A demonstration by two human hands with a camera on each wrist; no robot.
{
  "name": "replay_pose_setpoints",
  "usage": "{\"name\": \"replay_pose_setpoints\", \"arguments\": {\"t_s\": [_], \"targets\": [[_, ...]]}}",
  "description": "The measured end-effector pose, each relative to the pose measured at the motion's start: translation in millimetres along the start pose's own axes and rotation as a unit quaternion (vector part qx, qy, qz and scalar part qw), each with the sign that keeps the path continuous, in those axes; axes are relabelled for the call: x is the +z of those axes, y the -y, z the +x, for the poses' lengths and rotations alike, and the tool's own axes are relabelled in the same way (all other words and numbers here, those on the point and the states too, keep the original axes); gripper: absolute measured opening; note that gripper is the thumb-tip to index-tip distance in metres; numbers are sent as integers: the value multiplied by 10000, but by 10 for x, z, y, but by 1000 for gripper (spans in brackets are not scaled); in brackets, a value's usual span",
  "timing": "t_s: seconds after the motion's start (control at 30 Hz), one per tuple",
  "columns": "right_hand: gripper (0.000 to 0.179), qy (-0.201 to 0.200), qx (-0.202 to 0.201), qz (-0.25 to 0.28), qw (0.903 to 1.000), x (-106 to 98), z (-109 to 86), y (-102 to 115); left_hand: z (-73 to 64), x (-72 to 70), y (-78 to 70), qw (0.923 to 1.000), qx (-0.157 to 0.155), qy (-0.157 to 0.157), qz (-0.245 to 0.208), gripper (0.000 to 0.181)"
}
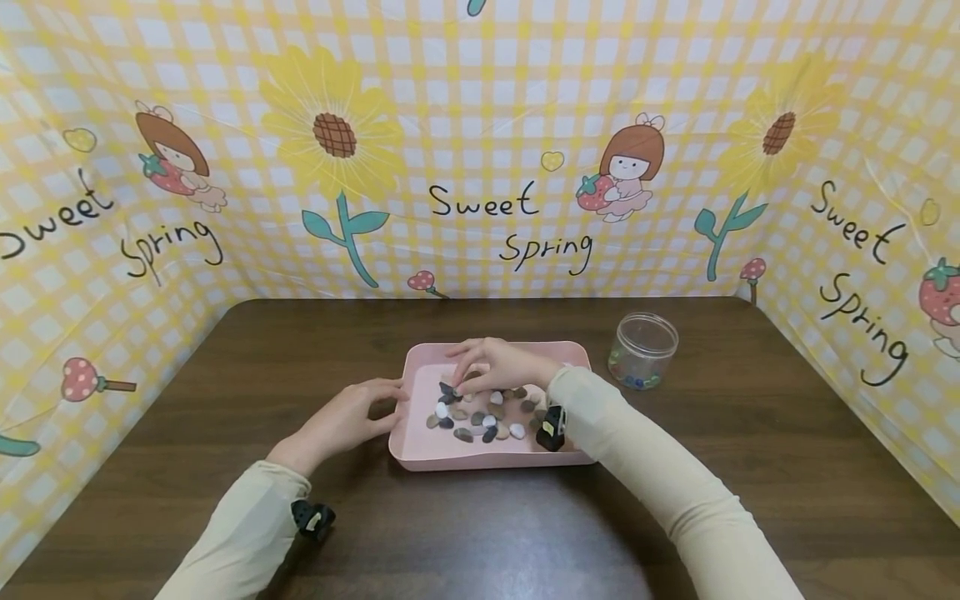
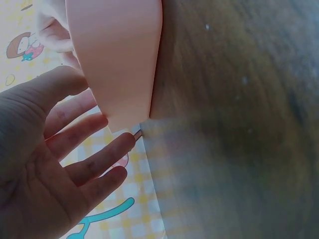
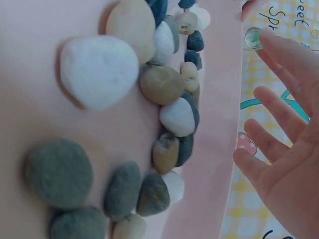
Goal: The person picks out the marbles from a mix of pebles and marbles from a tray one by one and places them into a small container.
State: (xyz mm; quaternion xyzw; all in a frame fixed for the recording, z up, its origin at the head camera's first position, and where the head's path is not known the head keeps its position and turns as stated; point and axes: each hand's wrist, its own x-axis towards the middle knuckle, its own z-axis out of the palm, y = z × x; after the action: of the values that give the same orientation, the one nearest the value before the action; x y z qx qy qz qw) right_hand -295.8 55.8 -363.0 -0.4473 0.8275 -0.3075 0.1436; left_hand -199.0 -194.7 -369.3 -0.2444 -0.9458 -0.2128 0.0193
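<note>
My right hand (image 1: 498, 367) is over a pink tray (image 1: 491, 461). Thumb and index finger pinch a clear glass marble with a green tint (image 3: 253, 38); the other fingers of that hand (image 3: 284, 164) spread loosely. Below lie smooth pebbles, such as a white pebble (image 3: 99, 72), a brown pebble (image 3: 162, 84) and a dark grey pebble (image 3: 60, 173). My left hand (image 1: 341, 421) is at the tray's left end, thumb and fingertips against its rim. In the left wrist view, the left hand's (image 2: 55, 164) lower fingers extend loosely beside the tray's outer wall (image 2: 117, 55).
Right of the tray, a clear round jar (image 1: 643, 350) without a lid stands on the dark wooden table (image 1: 480, 533), with blue and green marbles at its bottom. A yellow checked cloth (image 1: 480, 108) with printed flowers and lettering surrounds the table on three sides.
</note>
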Motion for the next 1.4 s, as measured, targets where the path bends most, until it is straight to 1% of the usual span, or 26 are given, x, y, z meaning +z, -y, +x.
{"name": "replay_pose_setpoints", "arguments": {"t_s": [0.17,0.3,0.4,0.53,0.7,0.87,1.2,1.4], "targets": [[10,-123,-189,-40,9997,-53,-30,9,6,-2,9,10000,-66,50,-38,28],[11,-186,-279,-36,9994,-104,-69,23,4,-3,17,10000,53,-15,-3,26],[11,-214,-262,-49,9994,-137,-103,32,-1,-9,17,10000,87,-37,5,25],[14,-297,-246,-61,9992,-171,-157,37,-6,-14,12,10000,43,1,23,26],[11,-447,-185,-109,9988,-211,-228,50,-6,-1,23,9999,116,-36,32,26],[10,-547,-132,-128,9983,-251,-305,61,-12,-9,13,9999,110,-24,39,27],[11,-773,-17,-80,9970,-342,-463,72,-14,-3,14,9999,112,-54,46,25],[11,-960,1,-13,9954,-387,-544,37,-14,-5,10,9999,83,-44,73,26]]}}
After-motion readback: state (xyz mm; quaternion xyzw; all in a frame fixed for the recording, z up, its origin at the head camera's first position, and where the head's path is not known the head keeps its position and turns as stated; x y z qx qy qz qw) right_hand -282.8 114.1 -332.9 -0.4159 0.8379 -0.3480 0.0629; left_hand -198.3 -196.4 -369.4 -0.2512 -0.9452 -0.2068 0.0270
